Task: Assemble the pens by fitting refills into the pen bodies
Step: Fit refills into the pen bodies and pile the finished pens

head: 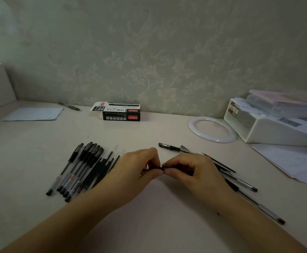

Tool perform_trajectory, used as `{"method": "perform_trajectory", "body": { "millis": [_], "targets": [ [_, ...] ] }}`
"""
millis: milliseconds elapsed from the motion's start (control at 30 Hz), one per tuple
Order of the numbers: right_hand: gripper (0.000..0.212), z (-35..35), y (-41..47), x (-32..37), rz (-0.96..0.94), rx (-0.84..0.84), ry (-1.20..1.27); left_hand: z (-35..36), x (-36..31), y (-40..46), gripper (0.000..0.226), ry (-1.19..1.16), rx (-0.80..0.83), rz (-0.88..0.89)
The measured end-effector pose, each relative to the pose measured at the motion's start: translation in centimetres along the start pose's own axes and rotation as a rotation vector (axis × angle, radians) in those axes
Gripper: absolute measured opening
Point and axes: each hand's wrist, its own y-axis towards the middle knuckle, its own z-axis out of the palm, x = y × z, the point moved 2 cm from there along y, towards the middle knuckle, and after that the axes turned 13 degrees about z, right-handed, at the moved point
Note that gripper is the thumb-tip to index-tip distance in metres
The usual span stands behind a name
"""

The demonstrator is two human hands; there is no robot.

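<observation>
Both hands meet over the middle of the desk (149, 207): the left hand (136, 168) has thumb and curled fingers pinched on a thin black refill (153, 169), and the right hand (189, 170) pinches the same piece from the other side, fingertips almost touching the left's; whether a pen body is on it too, I cannot tell, the fingers cover it. Just left of the left hand lies a fanned bundle of capped pens (76, 170) with loose black refills (101, 168) beside them. Right of the right hand, a scatter of pens and parts (240, 181) runs out from under the wrist, one black-grip pen (171, 147) lying apart above it. Farther back sits a white ring (194, 123), a white storage box (269, 132) stuffed with papers, and the black pen carton (121, 114) near the wallpapered wall. Far left, a folded sheet (34, 114) and a lone pen (69, 106).
</observation>
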Motion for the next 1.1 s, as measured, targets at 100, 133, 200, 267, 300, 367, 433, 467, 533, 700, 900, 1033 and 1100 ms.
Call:
{"method": "perform_trajectory", "body": {
  "millis": [100,133,200,267,300,367,433,467,533,700,900,1033,1100],
  "targets": [
    [0.010,-0.2,0.0,0.1,-0.018,-0.009,0.033,-0.3,-0.2,0.2,0.011,-0.001,-0.025,0.031],
    [0.011,-0.2,0.0,0.1,-0.014,-0.005,0.044,-0.4,-0.3,0.3,0.011,0.006,-0.029,0.041],
    [0.012,-0.3,0.0,0.0,0.006,0.011,0.070,-0.4,-0.4,0.4,0.012,0.021,-0.036,0.057],
    [0.012,-0.3,0.1,-0.1,0.024,0.023,0.086,-0.3,-0.6,0.5,0.012,0.029,-0.053,0.059],
    [0.012,-0.4,0.1,-0.1,0.034,0.025,0.096,-0.3,-0.7,0.5,0.011,0.027,-0.063,0.057],
    [0.012,-0.5,0.2,0.0,0.050,0.024,0.116,-0.3,-0.8,0.6,0.011,0.016,-0.075,0.054],
    [0.012,-0.6,0.3,0.1,0.047,0.014,0.112,-0.4,-0.9,0.6,0.010,0.004,-0.081,0.051],
    [0.011,-0.5,0.3,0.2,0.037,0.001,0.099,-0.4,-0.9,0.5,0.010,0.002,-0.084,0.047],
    [0.014,-0.2,0.2,0.5,0.008,-0.056,0.051,-0.6,-1.1,0.5,0.009,0.036,-0.096,0.037],
    [0.026,-0.5,0.4,0.4,-0.054,-0.297,-0.135,-3.1,-0.2,0.4,0.007,0.266,-0.343,-0.081],
    [0.007,-2.2,0.5,-1.3,0.122,-0.454,-0.273,-5.5,3.5,-1.0,0.009,0.540,-0.171,-0.574],
    [0.014,-3.1,0.5,-1.6,0.255,-0.467,-0.343,-5.7,4.2,-1.5,0.011,0.573,-0.073,-0.667],
    [0.020,-3.1,0.3,-1.2,0.265,-0.425,-0.400,-5.6,4.4,-1.7,0.011,0.590,-0.032,-0.683]
  ]
}}
